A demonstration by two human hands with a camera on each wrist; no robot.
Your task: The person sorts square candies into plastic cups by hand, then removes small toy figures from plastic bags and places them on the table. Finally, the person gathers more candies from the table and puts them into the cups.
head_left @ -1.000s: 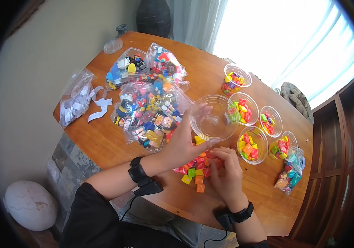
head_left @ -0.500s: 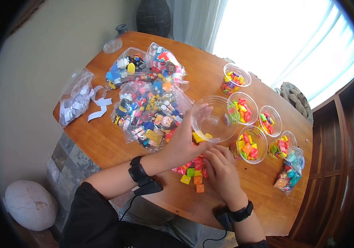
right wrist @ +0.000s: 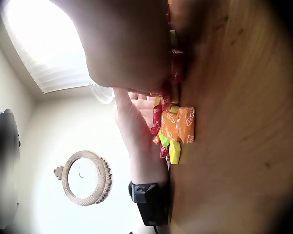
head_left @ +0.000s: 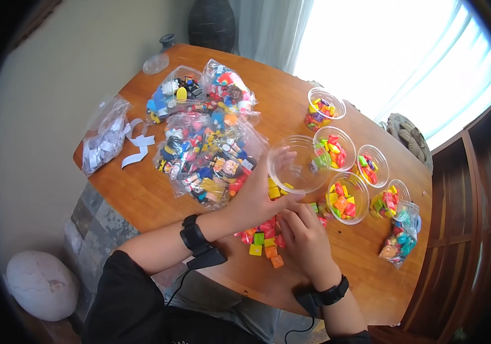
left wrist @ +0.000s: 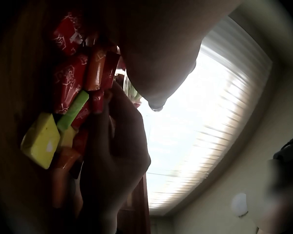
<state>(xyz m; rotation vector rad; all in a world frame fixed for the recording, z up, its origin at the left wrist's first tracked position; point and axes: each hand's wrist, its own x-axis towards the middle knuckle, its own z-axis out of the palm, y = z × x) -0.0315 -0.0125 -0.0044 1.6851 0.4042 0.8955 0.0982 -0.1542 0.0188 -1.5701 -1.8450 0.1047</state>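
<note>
My left hand (head_left: 250,199) holds a clear plastic cup (head_left: 308,167) by its side, tilted above the table, its mouth toward the head camera. Below it lies a loose pile of square wrapped candies (head_left: 265,229) in red, yellow, green and orange. The right hand (head_left: 310,241) is at the pile's right side, its fingers curled beneath the cup. In the left wrist view its thumb and forefinger pinch at a red wrapped candy (left wrist: 97,101). Two orange candies (right wrist: 178,125) lie at the near edge of the pile in the right wrist view.
Several clear cups (head_left: 347,198) with candies stand to the right, beside a small bag of colourful pieces (head_left: 399,239). Big bags of toy figures (head_left: 208,157) fill the table's left middle. Farther left are a bag (head_left: 103,137) and white paper strips (head_left: 138,152).
My right hand has moved a little left, its fingers drawing closer together near the left hand, and candies in the pile have shifted. The left hand keeps the cup at nearly the same place.
</note>
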